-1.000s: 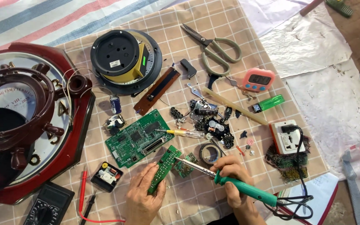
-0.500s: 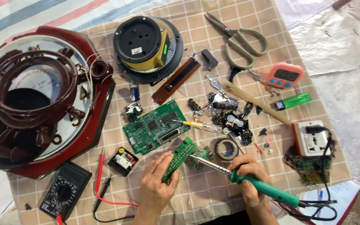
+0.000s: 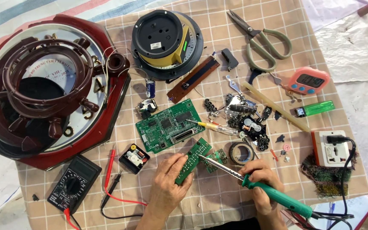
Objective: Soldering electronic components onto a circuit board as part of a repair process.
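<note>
My left hand [image 3: 167,183] grips a narrow green circuit board [image 3: 193,159], tilted on its edge above the checked cloth. In my right hand [image 3: 261,183] is a green-handled soldering iron [image 3: 277,196]; its metal tip [image 3: 203,158] touches the upper end of that board. A second small green board [image 3: 216,158] lies just behind the tip. A larger green circuit board [image 3: 170,125] rests flat above my left hand.
A dark red wall clock case [image 3: 52,89] fills the left. A black multimeter [image 3: 74,183] with red probes sits at lower left, a small black clock movement [image 3: 134,157] beside it. Also present: tape roll [image 3: 240,153], screwdriver [image 3: 211,126], scissors [image 3: 258,40], socket block [image 3: 332,148], lighter [image 3: 316,108].
The view has shifted so the whole scene sits further right and lower, showing more of the clock and multimeter. Both hands keep the board and iron together as before.
</note>
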